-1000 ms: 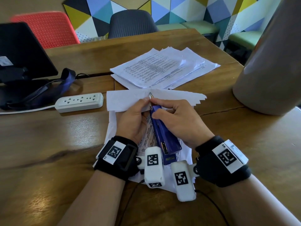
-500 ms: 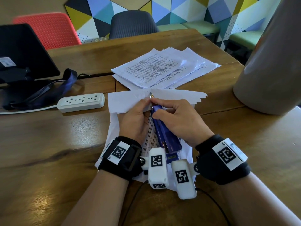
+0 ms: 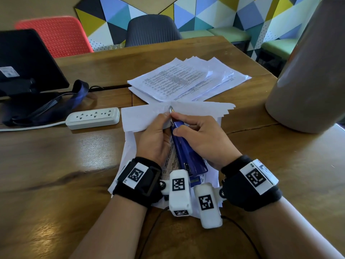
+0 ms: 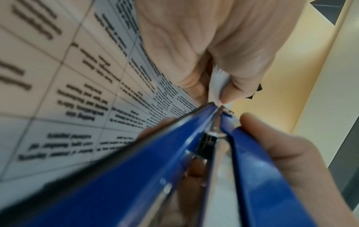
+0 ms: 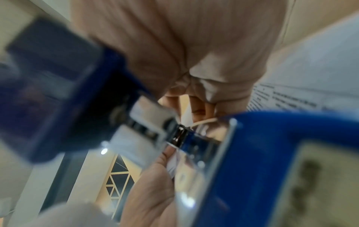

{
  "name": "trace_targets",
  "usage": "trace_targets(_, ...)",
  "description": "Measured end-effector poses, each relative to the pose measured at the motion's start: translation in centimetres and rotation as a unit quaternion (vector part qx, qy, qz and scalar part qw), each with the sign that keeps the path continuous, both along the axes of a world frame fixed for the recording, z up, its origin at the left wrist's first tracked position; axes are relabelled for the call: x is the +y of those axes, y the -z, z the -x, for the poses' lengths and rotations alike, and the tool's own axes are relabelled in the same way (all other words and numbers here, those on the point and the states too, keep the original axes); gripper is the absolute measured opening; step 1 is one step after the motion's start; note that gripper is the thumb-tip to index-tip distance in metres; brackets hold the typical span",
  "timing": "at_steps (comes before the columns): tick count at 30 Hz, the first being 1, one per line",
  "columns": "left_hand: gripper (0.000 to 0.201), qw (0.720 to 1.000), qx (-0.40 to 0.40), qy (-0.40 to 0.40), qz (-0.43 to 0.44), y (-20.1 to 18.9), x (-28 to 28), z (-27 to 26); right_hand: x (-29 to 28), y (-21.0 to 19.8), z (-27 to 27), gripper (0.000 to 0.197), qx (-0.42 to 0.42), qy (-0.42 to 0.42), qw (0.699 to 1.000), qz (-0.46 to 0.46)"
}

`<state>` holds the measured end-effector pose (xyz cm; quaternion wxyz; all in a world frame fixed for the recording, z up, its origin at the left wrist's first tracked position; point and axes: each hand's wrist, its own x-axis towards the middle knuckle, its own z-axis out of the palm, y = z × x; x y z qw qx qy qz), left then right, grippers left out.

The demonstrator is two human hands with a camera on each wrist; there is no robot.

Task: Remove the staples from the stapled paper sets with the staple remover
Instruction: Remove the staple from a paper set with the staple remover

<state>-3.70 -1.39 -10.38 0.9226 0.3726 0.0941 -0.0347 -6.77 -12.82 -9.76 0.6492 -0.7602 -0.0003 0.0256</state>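
Note:
A stapled paper set lies in front of me, its top part folded back toward me. My left hand pinches the folded corner between thumb and fingers. My right hand grips a blue stapler-style staple remover, index finger stretched along its top. Its metal tip points away from me and meets the paper right at the pinched corner. The staple itself is too small to make out. The remover's blue body fills the right wrist view.
A fanned pile of printed sheets lies just beyond. A white power strip sits to the left, with a black monitor and a dark strap behind it. A large grey cylinder stands at the right.
Both hands and the remover hold nearly the same pose. Only the view has shifted slightly.

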Motion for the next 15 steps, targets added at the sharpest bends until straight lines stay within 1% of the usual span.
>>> trace_targets(2,0.010,1.000,-0.010,-0.015,-0.015,0.01,0.06,0.12,-0.30,-0.25,0.02,0.040,0.007,-0.002,1.000,0.011)
trace_targets(4,0.013,0.999,-0.028,-0.013,-0.017,0.08,0.09,0.21,-0.69,-0.58,0.12,0.036,0.010,-0.005,1.000,0.023)
trace_targets(9,0.018,0.998,-0.039,0.047,-0.012,-0.02,0.23,0.13,-0.71,-0.54,0.11,0.038,0.010,-0.006,1.000,0.023)
trace_targets(14,0.019,0.998,-0.031,0.058,-0.008,0.12,0.51,-0.05,-0.67,-0.72,0.37,0.042,0.011,-0.009,1.000,0.019)
trace_targets(15,0.023,0.998,-0.032,0.051,-0.007,0.23,0.49,-0.14,-0.67,-0.72,0.43,0.042,0.010,-0.009,1.000,0.017)
